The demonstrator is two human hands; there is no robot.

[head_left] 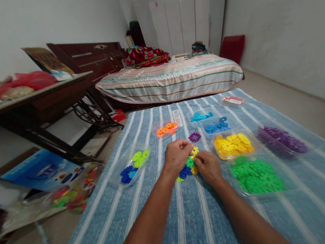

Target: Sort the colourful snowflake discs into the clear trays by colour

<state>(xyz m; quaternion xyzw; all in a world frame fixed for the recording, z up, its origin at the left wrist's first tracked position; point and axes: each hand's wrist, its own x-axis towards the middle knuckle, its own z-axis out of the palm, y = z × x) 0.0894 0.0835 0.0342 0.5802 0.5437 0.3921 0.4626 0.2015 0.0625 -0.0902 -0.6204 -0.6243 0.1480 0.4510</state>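
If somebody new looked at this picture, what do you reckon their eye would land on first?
Probably the heap of green discs on the right of the striped cloth, with the yellow discs just behind. Next, the left hand and right hand, close together at the mixed-colour cluster mid-cloth. Farther back, the red flowered bundle stands out on the bed.

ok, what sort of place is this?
Likely a bedroom in a home: a bed with a dark wooden headboard, a tall pale wardrobe behind it, and bundled bedding on top.
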